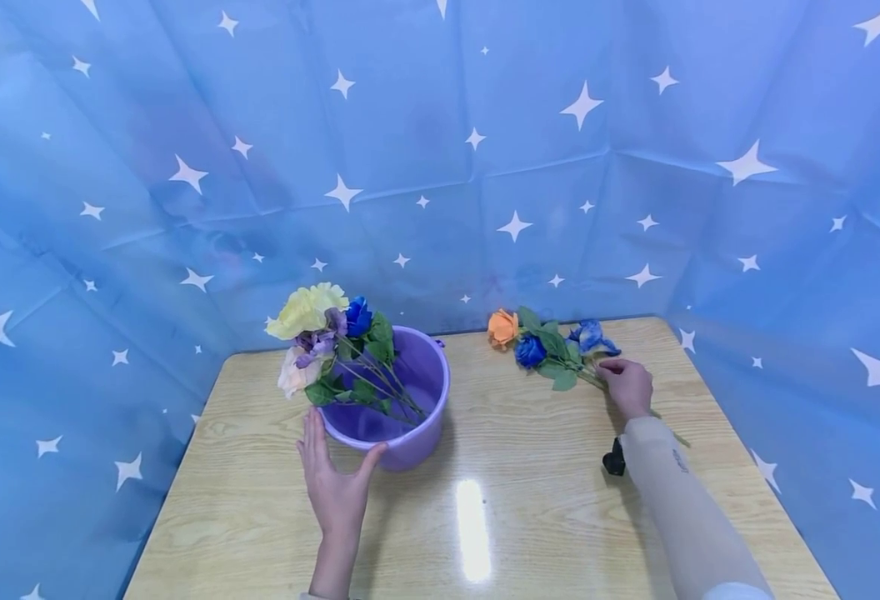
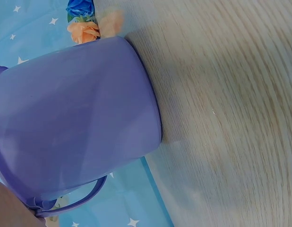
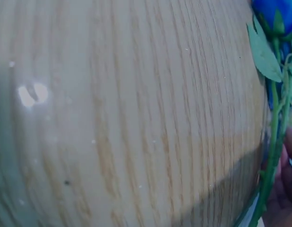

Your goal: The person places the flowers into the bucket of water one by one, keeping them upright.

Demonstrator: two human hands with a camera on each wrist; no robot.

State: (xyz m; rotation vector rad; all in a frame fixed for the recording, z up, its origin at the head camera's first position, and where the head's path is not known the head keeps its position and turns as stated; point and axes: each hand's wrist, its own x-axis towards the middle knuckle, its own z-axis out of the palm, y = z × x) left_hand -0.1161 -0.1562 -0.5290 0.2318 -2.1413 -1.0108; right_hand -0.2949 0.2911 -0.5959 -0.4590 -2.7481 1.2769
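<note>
A purple bucket (image 1: pixel 417 446) stands on the left half of the table, with cream, purple, pale pink and blue flowers leaning out over its left rim. My left hand (image 1: pixel 337 483) rests against the bucket's near left side, fingers straight and thumb spread along the front rim. On the right, my right hand (image 1: pixel 627 387) pinches a flower stem close below a blue ruffled flower (image 1: pixel 593 337). Beside that lie a blue rose (image 1: pixel 531 352) and an orange rose (image 1: pixel 502 328), their stems crossing under the hand. The right wrist view shows green stems (image 3: pixel 274 118) at the fingers.
A wooden table (image 1: pixel 545 500) carries everything. Blue cloth with white stars (image 1: pixel 440 208) hangs behind it and on both sides. The bucket's handle (image 2: pixel 84 198) hangs at its side. A small black device (image 1: pixel 615 458) sits at the right wrist.
</note>
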